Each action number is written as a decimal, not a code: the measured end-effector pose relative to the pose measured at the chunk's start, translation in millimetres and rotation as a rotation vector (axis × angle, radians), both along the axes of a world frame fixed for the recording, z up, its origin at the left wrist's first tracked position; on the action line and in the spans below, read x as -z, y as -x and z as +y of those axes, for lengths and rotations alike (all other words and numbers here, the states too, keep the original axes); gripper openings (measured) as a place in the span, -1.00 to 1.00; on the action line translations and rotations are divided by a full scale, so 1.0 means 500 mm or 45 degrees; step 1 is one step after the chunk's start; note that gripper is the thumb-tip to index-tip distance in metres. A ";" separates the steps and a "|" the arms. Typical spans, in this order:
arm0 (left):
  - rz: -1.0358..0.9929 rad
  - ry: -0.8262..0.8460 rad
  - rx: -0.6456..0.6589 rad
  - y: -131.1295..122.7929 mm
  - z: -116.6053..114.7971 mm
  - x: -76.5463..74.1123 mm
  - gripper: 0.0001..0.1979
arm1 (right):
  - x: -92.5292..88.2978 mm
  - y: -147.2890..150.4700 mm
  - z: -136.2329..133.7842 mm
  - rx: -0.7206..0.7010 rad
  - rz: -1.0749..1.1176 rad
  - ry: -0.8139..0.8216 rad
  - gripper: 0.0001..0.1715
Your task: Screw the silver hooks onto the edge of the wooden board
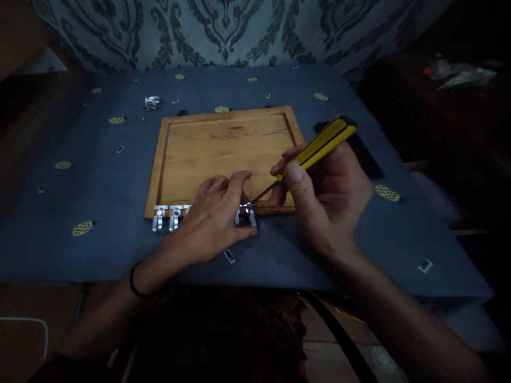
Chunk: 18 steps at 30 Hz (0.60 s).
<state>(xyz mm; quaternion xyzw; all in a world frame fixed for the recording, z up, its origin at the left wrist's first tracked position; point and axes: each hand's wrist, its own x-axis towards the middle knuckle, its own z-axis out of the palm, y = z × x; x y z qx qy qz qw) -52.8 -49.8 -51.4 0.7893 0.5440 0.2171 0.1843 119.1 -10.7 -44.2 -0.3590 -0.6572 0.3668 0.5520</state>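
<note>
A wooden board (227, 154) with a raised rim lies flat on the table. Several shiny double-pronged metal hooks (174, 218) sit in a row along its near edge, prongs overhanging toward me. My left hand (215, 213) is laid over the middle of this row, thumb and fingers closed around a metal hook (250, 213) at the row's right end and partly hiding others. In my right hand (331, 191) is a yellow and black screwdriver (325, 142), held at a slant. Its thin shaft points down left, and the tip meets that hook.
A small pile of metal hooks (152, 103) lies beyond the board's far left corner. Right of the board, a flat dark object (365, 154) is partly behind my right hand. The table has a blue patterned cloth (99, 197); a patterned curtain (223, 32) hangs behind it.
</note>
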 end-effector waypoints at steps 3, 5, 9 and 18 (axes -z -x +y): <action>0.001 -0.003 0.003 -0.001 0.000 0.001 -0.17 | 0.017 -0.001 -0.002 0.024 -0.043 -0.007 -0.81; 0.004 -0.007 0.001 -0.001 0.001 0.001 -0.18 | 0.023 -0.002 -0.004 0.013 -0.056 -0.020 -0.83; 0.010 -0.014 0.008 -0.001 -0.001 0.002 -0.21 | 0.030 -0.003 -0.006 -0.025 -0.080 -0.011 -0.87; 0.003 -0.044 0.035 0.001 -0.001 0.004 -0.23 | 0.037 -0.005 -0.005 -0.052 -0.103 -0.027 -0.92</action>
